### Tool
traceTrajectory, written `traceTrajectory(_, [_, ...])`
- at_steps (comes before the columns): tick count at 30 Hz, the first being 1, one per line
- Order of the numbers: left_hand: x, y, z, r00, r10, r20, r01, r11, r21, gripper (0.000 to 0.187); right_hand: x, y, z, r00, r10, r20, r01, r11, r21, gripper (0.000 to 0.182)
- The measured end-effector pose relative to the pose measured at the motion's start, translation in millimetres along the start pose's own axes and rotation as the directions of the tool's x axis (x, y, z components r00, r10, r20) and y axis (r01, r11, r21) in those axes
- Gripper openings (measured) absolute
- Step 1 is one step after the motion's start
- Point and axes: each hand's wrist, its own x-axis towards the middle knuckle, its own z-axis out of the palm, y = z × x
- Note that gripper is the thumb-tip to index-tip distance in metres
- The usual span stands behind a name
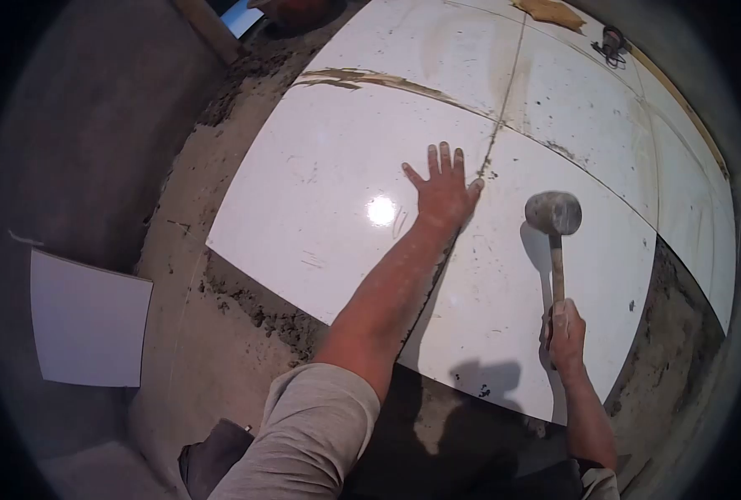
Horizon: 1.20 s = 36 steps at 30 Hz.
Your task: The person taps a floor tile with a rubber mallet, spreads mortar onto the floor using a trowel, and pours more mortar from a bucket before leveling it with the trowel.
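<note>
My left hand (444, 198) lies palm down with fingers spread on a white floor tile (304, 192), its thumb at the joint with the neighbouring tile. In my right hand (566, 335) is the wooden handle of a rubber mallet (554, 214), its dusty grey head over the right-hand white tile (587, 292). A shadow of the mallet falls on that tile just left of it. Bits of dirt and scuffs mark both tiles. Between them runs a narrow joint, dark at its near end.
Rough mortar (279, 327) borders the tiles at left. A loose white tile piece (90, 321) leans at far left. Beyond lie more laid tiles (575, 100), a brown cardboard-like scrap (550, 12) and a dark corded tool (611, 46). A reddish container (295, 12) stands at top left.
</note>
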Motion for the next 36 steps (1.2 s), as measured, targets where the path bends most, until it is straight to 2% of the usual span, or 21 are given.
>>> traceTrajectory(3, [1,0,-2,1.000,0.009,0.014,-0.009,1.000,0.008,0.069,-20,24,-8,0.999,0.004,-0.045,-0.003,1.000,0.008,0.035])
traceTrajectory(6, [0,0,-8,0.999,0.022,0.038,-0.022,1.000,0.012,0.068,-28,27,-13,0.996,0.078,-0.050,-0.077,0.997,0.019,0.035])
traceTrajectory(9, [-3,0,-15,0.997,0.029,0.076,-0.029,1.000,0.009,0.065,-26,22,-11,0.994,0.076,-0.081,-0.073,0.996,0.046,0.035])
traceTrajectory(11, [-7,-1,-16,0.993,0.039,0.109,-0.041,0.999,0.011,0.063,-24,23,-11,0.990,0.120,-0.078,-0.121,0.993,-0.003,0.036])
traceTrajectory(15, [-19,3,-23,0.991,0.036,0.131,-0.032,0.999,-0.035,0.059,-25,25,-9,0.990,0.096,-0.105,-0.104,0.992,-0.072,0.037])
traceTrajectory(17, [-21,1,-19,0.990,0.046,0.131,-0.043,0.999,-0.024,0.062,-23,27,-9,0.995,0.036,-0.098,-0.058,0.972,-0.228,0.036])
traceTrajectory(23, [-24,-2,-30,0.976,0.079,0.202,-0.078,0.997,-0.010,0.063,-22,25,-7,0.996,0.021,-0.092,-0.054,0.925,-0.376,0.035])
traceTrajectory(25, [-26,-1,-33,0.980,0.090,0.178,-0.089,0.996,-0.014,0.062,-22,24,-6,0.996,0.018,-0.089,-0.053,0.910,-0.411,0.035])
traceTrajectory(28, [-22,-6,-34,0.974,0.076,0.214,-0.065,0.996,-0.056,0.058,-21,25,-6,0.996,0.000,-0.092,-0.037,0.912,-0.408,0.034])
traceTrajectory(30, [-11,-24,-30,0.969,0.065,0.237,-0.008,0.973,-0.232,0.057,-22,23,-5,0.995,0.046,-0.087,-0.078,0.911,-0.404,0.034])
traceTrajectory(31, [-12,-30,-36,0.983,0.026,0.181,0.010,0.981,-0.196,0.057,-22,20,-5,0.995,0.054,-0.089,-0.086,0.909,-0.408,0.034])
traceTrajectory(33, [-18,-44,-28,0.999,-0.052,-0.006,0.052,0.999,0.009,0.057,-22,13,-5,0.996,0.033,-0.077,-0.066,0.874,-0.481,0.032])
traceTrajectory(36, [-26,-51,-13,0.998,-0.030,-0.064,0.035,0.996,0.079,0.058,-21,17,-4,0.996,0.058,-0.074,-0.087,0.867,-0.491,0.031])
